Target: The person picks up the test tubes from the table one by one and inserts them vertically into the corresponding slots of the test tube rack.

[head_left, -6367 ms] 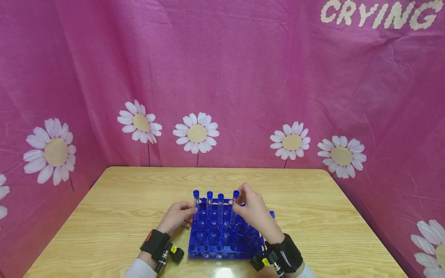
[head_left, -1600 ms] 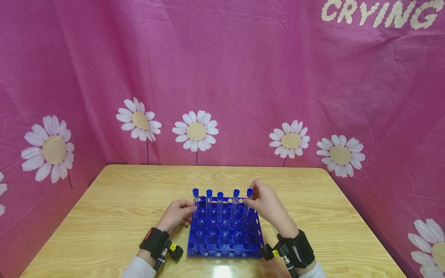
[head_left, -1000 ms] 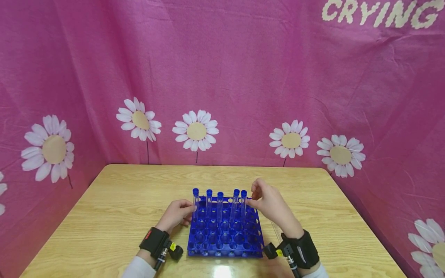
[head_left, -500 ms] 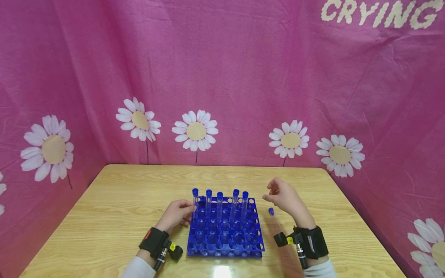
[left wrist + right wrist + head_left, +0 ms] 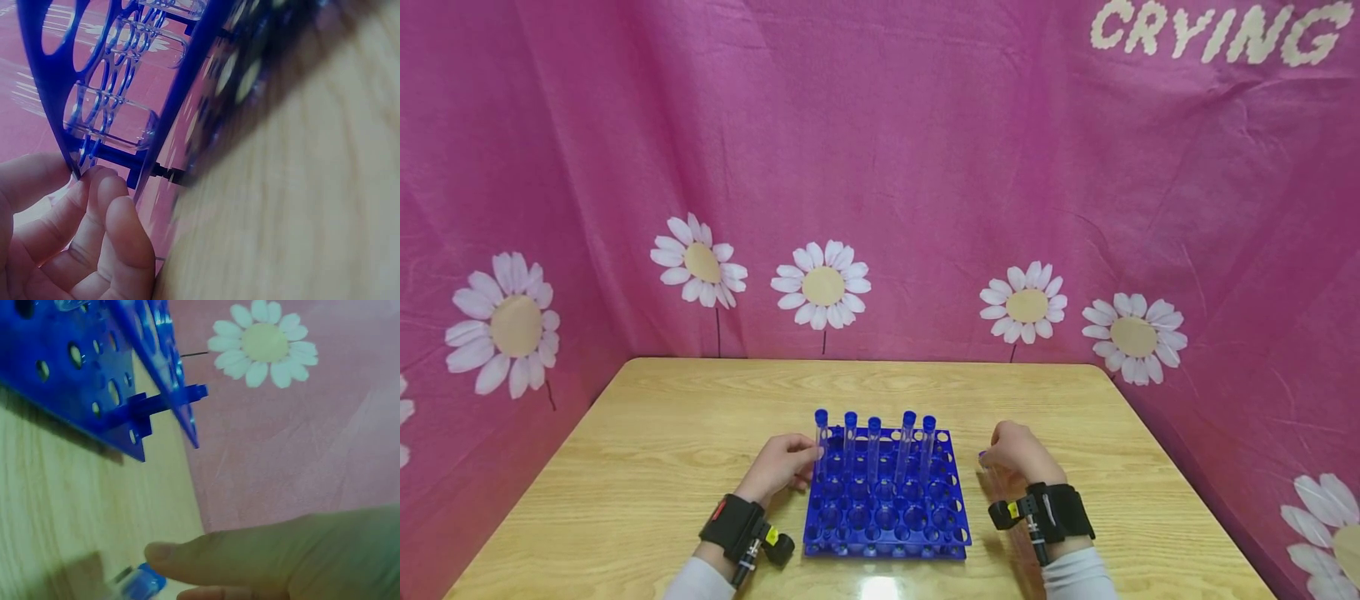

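Note:
A blue test tube rack (image 5: 887,517) stands mid-table, with several blue-capped clear test tubes (image 5: 874,454) upright along its rear part. My left hand (image 5: 781,462) pinches the rack's left edge; in the left wrist view its thumb and fingers (image 5: 128,225) meet at a corner of the rack plate. Right of the rack, another capped test tube (image 5: 992,483) lies on the table. My right hand (image 5: 1022,454) is down at its capped end. The right wrist view has my thumb touching the blue cap (image 5: 150,578); whether the other fingers close on it is hidden.
The wooden table (image 5: 700,400) runs back to a pink curtain (image 5: 925,167) printed with white daisies, which also hangs at both sides. A black strap with a small camera (image 5: 1003,514) sits on my right wrist, close to the lying tube.
My right hand set a further tube upright at the rack's right rear, let go, then moved right and down to the tube lying on the table. My left hand stayed at the rack.

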`<state>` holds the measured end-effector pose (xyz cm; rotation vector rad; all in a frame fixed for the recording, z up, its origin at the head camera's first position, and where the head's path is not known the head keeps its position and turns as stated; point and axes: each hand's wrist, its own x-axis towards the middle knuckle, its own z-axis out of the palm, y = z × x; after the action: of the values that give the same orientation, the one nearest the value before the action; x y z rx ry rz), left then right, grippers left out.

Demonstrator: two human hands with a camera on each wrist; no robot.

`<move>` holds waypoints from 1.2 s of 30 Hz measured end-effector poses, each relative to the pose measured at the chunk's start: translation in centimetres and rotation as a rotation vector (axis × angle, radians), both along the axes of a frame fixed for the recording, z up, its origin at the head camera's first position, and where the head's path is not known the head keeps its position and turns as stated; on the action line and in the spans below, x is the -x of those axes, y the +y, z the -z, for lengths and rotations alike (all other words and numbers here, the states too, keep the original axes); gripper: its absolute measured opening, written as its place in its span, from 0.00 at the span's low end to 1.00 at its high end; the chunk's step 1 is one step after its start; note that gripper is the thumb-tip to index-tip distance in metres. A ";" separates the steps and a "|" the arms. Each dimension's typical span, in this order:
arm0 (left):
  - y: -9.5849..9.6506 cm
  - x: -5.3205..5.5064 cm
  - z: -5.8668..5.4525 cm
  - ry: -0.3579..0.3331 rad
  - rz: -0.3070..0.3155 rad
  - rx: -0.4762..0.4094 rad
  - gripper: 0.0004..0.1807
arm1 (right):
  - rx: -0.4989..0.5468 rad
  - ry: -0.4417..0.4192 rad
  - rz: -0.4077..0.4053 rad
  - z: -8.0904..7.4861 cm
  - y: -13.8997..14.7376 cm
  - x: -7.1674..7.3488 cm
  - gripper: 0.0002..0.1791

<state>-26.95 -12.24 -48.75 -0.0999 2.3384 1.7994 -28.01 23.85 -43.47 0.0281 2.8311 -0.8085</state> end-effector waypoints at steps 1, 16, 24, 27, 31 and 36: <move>0.0 0.0 0.0 0.001 0.000 0.000 0.09 | -0.001 -0.011 0.003 0.2 0.1 0.0 0.12; 0.0 0.0 0.1 -0.001 -0.001 0.006 0.10 | 0.024 -0.045 0.013 1.1 0.2 0.3 0.07; 0.0 0.1 0.1 0.001 -0.002 0.008 0.10 | 0.083 0.031 0.045 -0.8 -0.1 0.1 0.11; 0.0 0.1 0.1 0.004 -0.001 0.005 0.10 | 0.117 0.062 0.053 -1.5 -0.1 -0.1 0.13; 0.0 0.1 0.1 0.003 -0.001 0.000 0.09 | 0.155 0.115 0.039 -2.6 -0.2 -0.5 0.14; 0.0 0.1 0.2 -0.001 -0.003 -0.004 0.09 | 0.156 0.199 0.018 -4.2 -0.5 -1.2 0.15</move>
<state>-27.08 -12.25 -48.92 -0.1041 2.3350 1.8047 -26.78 23.35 -39.30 -0.0522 2.9438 -1.0903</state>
